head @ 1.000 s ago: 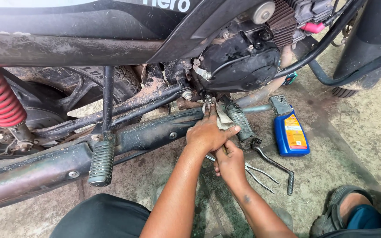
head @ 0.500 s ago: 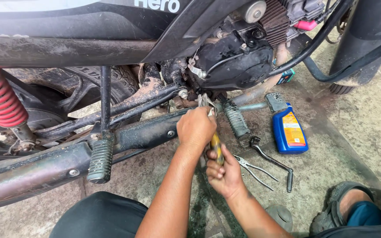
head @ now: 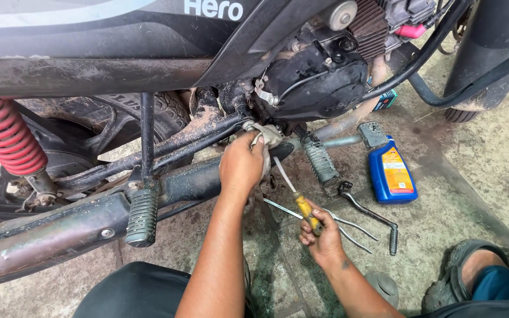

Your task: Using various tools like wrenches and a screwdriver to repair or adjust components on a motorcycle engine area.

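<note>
1. Since half a second ago, my right hand (head: pixel 323 235) has dropped away from the frame toward the concrete floor (head: pixel 472 176), taking the yellow-handled screwdriver (head: pixel 296 197) with it; my left hand (head: pixel 241 165) has stayed up under the engine.
2. Left hand: closed round a grey, crumpled rag (head: pixel 266 134), pressed against the frame tube just below the black engine casing (head: pixel 319 82).
3. Right hand: fingers wrapped tight on the screwdriver's handle, its thin steel shaft slanting up toward the rag; I cannot see where the tip ends.
4. How far along, as I judge it: wiping at the muddy joint is under way and unfinished. Brown dirt cakes the frame tubes and the long exhaust pipe (head: pixel 60 235).
5. Lying unused on the floor to the right of my hand: a pair of slim metal tools (head: pixel 354 227), a bent black lever (head: pixel 372 215), and a blue plastic bottle (head: pixel 391 174) on its side near the ribbed rubber footpeg (head: pixel 320 160).
6. Textures: a second ribbed footpeg (head: pixel 142 218) hangs at the left, a red coiled shock spring (head: pixel 4 138) sits at the far left edge, glossy bodywork above, rough damp concrete below.
</note>
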